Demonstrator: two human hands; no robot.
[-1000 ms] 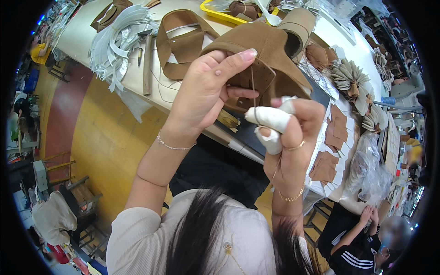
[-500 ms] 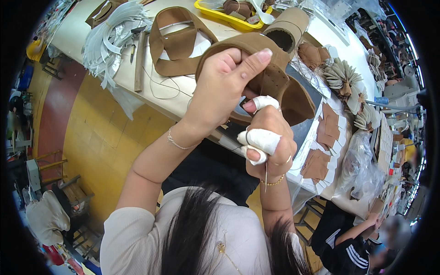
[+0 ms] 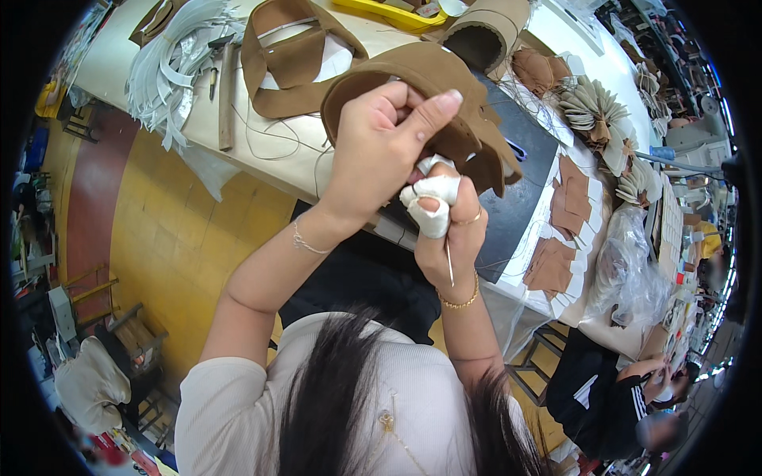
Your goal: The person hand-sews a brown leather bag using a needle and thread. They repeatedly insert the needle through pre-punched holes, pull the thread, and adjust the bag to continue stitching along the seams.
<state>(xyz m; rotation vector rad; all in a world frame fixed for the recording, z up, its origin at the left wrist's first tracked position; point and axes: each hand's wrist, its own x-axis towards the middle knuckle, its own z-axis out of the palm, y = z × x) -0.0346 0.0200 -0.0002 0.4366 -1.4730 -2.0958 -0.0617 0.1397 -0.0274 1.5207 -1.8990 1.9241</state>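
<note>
My left hand [image 3: 371,155] pinches a folded, curved brown leather piece [image 3: 421,70] above the table's front edge, thumb on top and fingers curled under the rim. Just below, my right hand [image 3: 459,230] is closed, its wrapped fingers [image 3: 435,194] white with tape and raised against the leather's lower side. A thin metal needle [image 3: 451,266] pokes out of that fist toward my wrist. Dark thread loops over one taped finger. The right fingertips are partly hidden behind the left hand and the leather.
Another brown leather piece [image 3: 298,59] lies behind my left hand, near a hammer [image 3: 228,99] and a bundle of white strips [image 3: 171,75]. A brown tube [image 3: 484,36] and a yellow tray [image 3: 389,14] are farther back. Flat brown pieces [image 3: 549,266] line the right side; a person [image 3: 599,393] sits there.
My right hand has moved up and slightly left, closer to my left hand. The leather piece has tilted and shifted left. The tabletop appears shifted up and left in view.
</note>
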